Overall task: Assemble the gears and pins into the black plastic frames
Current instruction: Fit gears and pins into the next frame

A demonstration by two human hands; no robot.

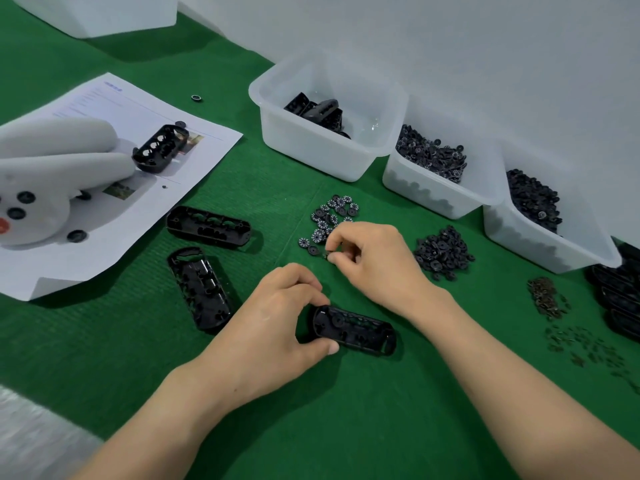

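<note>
A black plastic frame (356,329) lies on the green mat near the middle, and my left hand (277,317) grips its left end between thumb and fingers. Just above it, my right hand (370,258) pinches a small black gear (327,255) at the edge of a loose cluster of white-marked gears (332,216). A pile of plain black gears (443,252) sits right of that hand. Small dark pins (547,296) lie scattered further right. Two more frames (207,226) (201,289) rest on the mat to the left.
Three translucent bins stand along the back wall: one with frames (360,157), two with gears (419,188) (540,244). A paper sheet (145,188) at left carries another frame (161,148) and a white plush toy (52,174). Stacked frames (620,292) sit at the right edge.
</note>
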